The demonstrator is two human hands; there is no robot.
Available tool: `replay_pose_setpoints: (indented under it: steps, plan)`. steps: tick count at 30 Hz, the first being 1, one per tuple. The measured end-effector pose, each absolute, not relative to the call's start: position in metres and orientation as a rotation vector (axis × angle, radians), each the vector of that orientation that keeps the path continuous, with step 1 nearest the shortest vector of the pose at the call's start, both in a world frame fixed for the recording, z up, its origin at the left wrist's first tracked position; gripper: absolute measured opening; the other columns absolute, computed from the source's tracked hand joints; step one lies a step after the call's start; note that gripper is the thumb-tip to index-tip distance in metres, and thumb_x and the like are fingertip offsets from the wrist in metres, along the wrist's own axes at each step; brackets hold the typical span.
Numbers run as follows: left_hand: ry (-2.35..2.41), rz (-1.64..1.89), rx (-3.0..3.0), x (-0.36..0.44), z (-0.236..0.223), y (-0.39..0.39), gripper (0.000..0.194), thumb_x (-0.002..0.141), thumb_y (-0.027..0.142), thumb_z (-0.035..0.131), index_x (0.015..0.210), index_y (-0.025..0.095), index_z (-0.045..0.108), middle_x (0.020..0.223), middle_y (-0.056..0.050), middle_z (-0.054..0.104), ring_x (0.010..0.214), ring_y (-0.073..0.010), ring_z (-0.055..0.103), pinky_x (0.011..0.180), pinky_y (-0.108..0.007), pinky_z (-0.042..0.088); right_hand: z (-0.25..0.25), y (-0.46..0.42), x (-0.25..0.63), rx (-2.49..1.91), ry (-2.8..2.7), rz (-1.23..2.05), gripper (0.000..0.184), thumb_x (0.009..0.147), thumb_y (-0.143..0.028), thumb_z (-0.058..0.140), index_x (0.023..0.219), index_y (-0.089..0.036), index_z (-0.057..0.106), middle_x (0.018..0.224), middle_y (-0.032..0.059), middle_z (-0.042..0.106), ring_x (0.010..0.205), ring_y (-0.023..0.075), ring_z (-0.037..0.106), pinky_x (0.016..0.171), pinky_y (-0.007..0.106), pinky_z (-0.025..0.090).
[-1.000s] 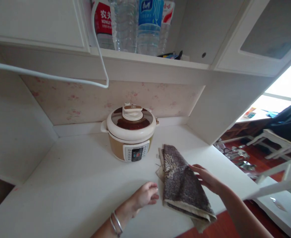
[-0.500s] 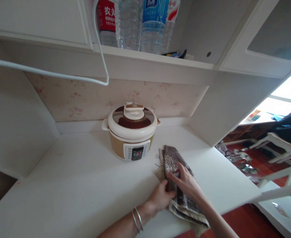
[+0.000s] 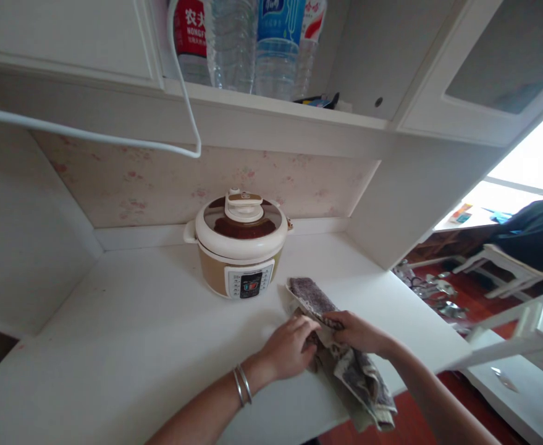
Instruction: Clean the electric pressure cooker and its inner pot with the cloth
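A brown and cream patterned cloth [image 3: 315,296] lies folded and bunched on the white countertop, its lower end reaching over the front edge. My left hand [image 3: 292,346], with two silver bangles [image 3: 242,383] at the wrist, has its fingers curled on the cloth's left side. From the right, my right hand [image 3: 357,332] pinches a raised fold near the cloth's middle. Behind and to the left of the cloth stands an electric pressure cooker [image 3: 242,247], lid on, its control panel facing me.
Several plastic bottles [image 3: 275,52] stand on the shelf above. A white cable [image 3: 113,141] hangs in front at the left. The white countertop [image 3: 127,321] ends at the right, beyond which are a white stool [image 3: 503,272] and a reddish floor.
Both hands have shifted their hold on the cloth. A fold has been lifted and bunched in the middle, and the right hand has moved to the right. The view has turned slightly.
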State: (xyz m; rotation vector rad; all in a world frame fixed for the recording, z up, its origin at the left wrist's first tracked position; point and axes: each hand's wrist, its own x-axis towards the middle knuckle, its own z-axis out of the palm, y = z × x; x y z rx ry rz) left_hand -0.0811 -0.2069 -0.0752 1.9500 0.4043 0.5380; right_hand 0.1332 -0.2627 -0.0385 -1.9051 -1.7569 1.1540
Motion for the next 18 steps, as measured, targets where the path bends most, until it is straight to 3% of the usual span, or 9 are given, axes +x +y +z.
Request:
replay_pose_setpoints:
  steps: [3,6,10,14,18]
  plan:
    - [0.433,0.635,2.251,-0.082,-0.070,-0.171,0.038,0.086,0.017,0.048,0.124,0.019,0.053,0.125,-0.010,0.055,0.119,-0.0233,0.046,0.106,-0.038,0.032,-0.018,-0.270,0.135,-1.790,-1.823,1.300,0.026,0.075,-0.028,0.056,0.095,-0.019,0.069,0.077,-0.0019,0.065,0.074,0.0174,0.057,0.066,0.025,0.045]
    - [0.385,0.628,2.416,-0.077,-0.070,-0.146,0.037,0.089,0.013,0.038,0.122,0.019,0.055,0.124,-0.009,0.057,0.118,-0.0199,0.047,0.107,-0.035,0.031,-0.014,-0.274,0.135,-1.737,-1.891,1.356,0.030,0.085,-0.041,0.050,0.091,-0.019,0.069,0.074,-0.0016,0.062,0.069,0.0154,0.054,0.063,0.024,0.042]
    - [0.235,0.452,2.605,-0.069,-0.083,-0.131,0.044,0.081,0.010,0.049,0.124,0.020,0.056,0.131,-0.009,0.054,0.124,-0.0236,0.043,0.108,-0.040,0.028,-0.025,-0.276,0.136,-1.727,-2.009,1.266,0.035,0.088,-0.046,0.046,0.080,-0.019,0.066,0.070,-0.0013,0.060,0.069,0.0153,0.052,0.065,0.025,0.042]
    - [0.236,0.334,2.666,-0.062,-0.096,-0.127,0.053,0.074,0.013,0.060,0.125,0.025,0.055,0.133,-0.007,0.053,0.127,-0.0259,0.041,0.107,-0.042,0.028,-0.022,-0.279,0.141,-1.821,-1.957,1.040,0.033,0.091,-0.044,0.041,0.088,-0.022,0.065,0.079,0.0000,0.063,0.075,0.0173,0.054,0.070,0.027,0.043]
    - [0.339,0.339,2.619,-0.056,-0.092,-0.122,0.025,0.081,0.023,0.058,0.105,0.024,0.065,0.105,-0.007,0.065,0.105,-0.0244,0.056,0.095,-0.039,0.038,0.001,-0.285,0.151,-1.918,-1.827,0.936,0.035,0.090,-0.047,0.041,0.099,-0.023,0.064,0.085,0.0011,0.066,0.080,0.0190,0.057,0.073,0.028,0.045]
